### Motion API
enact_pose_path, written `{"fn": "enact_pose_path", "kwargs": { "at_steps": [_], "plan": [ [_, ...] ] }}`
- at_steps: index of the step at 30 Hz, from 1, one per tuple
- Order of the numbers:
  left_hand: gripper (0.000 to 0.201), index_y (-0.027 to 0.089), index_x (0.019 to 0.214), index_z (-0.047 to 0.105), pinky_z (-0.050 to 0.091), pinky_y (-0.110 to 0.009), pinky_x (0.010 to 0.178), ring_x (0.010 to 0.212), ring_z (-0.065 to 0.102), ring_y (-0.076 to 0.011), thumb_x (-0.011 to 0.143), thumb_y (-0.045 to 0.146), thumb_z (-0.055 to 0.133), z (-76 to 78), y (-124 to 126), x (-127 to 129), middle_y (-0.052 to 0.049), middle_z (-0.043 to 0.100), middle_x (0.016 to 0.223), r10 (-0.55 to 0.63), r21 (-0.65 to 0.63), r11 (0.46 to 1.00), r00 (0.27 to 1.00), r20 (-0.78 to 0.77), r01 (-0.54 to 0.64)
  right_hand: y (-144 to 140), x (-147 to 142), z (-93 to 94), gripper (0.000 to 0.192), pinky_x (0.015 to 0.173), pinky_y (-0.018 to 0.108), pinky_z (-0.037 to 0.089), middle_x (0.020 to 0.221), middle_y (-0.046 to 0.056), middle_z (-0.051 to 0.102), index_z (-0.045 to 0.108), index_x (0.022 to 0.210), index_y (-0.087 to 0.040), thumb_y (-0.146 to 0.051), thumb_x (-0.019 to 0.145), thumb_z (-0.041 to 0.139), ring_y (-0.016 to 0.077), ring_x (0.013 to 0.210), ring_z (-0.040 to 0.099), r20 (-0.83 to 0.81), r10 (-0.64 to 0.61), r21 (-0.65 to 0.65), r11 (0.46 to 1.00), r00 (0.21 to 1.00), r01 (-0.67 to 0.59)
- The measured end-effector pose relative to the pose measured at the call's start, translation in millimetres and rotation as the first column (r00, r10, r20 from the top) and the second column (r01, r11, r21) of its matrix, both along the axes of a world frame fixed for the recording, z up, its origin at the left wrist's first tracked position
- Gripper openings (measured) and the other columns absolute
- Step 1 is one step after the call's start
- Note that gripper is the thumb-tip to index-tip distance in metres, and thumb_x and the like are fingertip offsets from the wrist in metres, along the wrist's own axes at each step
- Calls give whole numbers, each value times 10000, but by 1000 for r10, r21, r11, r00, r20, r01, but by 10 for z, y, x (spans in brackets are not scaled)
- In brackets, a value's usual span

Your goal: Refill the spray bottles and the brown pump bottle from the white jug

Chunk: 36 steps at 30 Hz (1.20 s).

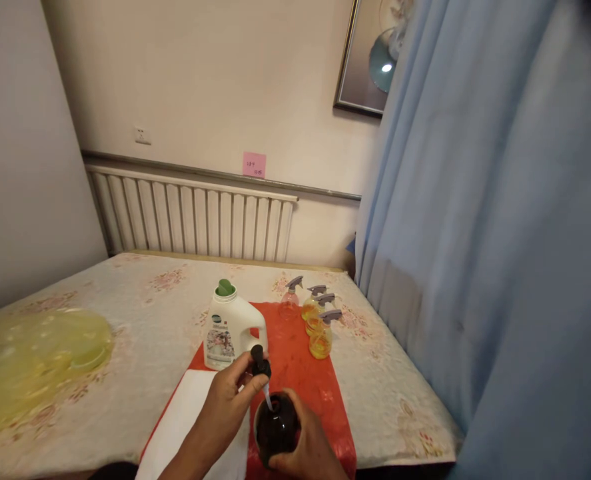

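Observation:
My left hand (228,400) pinches a black dropper (260,369) by its bulb, its thin glass tip pointing down into the mouth of a dark bottle (276,427). My right hand (309,448) wraps around that dark bottle from the right and holds it upright over the red mat (300,360). Just behind the dropper stands a white jug with a green cap (228,327). Farther back on the mat stand several small spray bottles with grey triggers (320,327), some holding yellow liquid.
A white cloth (185,413) lies on the mat's left part. A crumpled yellow plastic bag (30,360) rests on the flowered cover at far left. A blue curtain (490,240) hangs close on the right; a radiator (190,213) lines the wall behind.

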State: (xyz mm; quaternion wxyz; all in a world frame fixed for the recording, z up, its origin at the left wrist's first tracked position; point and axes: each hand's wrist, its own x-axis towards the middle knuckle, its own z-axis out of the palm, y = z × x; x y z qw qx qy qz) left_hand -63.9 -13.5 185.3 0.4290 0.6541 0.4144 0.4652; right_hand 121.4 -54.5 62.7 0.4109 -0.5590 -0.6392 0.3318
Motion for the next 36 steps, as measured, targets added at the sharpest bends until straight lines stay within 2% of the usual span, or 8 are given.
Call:
{"fn": "enact_pose_path", "kwargs": {
  "at_steps": [5,9,14,21,26,31,36],
  "plan": [
    [375,228,1115,601,465,-313,923,1084,613,-234,801,432,604,-7,8,-3,-32,697,1113,124,-26,992,979,162,-121,-10,-7,95,977,1096,443,348,1379,109,527,423,1363,-222,-148,468,810,317,1291,465,6,-4,-40,999,1000,4],
    [389,207,1092,625,487,-316,902,1059,627,-240,775,430,648,-56,34,-16,-39,714,1049,112,-53,993,981,156,-105,3,0,94,979,1102,431,345,1391,120,517,423,1363,-199,-141,463,803,315,1300,457,12,-12,-49,999,1000,13],
    [483,192,1169,588,524,-333,859,1092,619,-258,773,462,649,-109,106,-91,-76,676,1170,258,-141,964,913,316,-224,17,8,51,992,1100,443,344,1397,115,512,415,1370,-210,-145,458,802,316,1299,459,10,-44,-59,997,999,44],
    [479,203,1146,613,550,-269,761,1049,629,-226,748,459,688,-246,182,-134,-61,665,1185,286,-197,953,893,348,-229,53,-5,60,994,1105,441,340,1394,125,513,418,1377,-191,-155,460,800,323,1303,454,26,-66,-65,996,997,68],
    [487,193,1122,624,561,-271,746,988,639,-211,724,462,708,-326,204,-126,-55,682,1125,319,-225,942,868,380,-248,87,-2,3,1004,1105,448,339,1396,119,513,413,1379,-200,-159,456,805,323,1302,455,40,-77,-69,994,996,79],
    [449,203,1105,614,555,-287,767,991,634,-214,754,475,680,-457,245,-151,-46,693,1091,339,-209,937,875,347,-280,125,-26,-20,982,1103,442,343,1395,137,510,412,1381,-183,-161,475,791,323,1301,456,62,-69,-49,996,996,72],
    [495,196,1135,605,515,-351,909,1067,628,-246,731,466,703,-548,274,-142,-64,699,1108,324,-177,943,897,300,-282,210,-41,-114,979,1108,448,333,1383,143,521,421,1380,-161,-147,471,785,338,1298,457,98,-85,-41,995,992,89]
  ]
}}
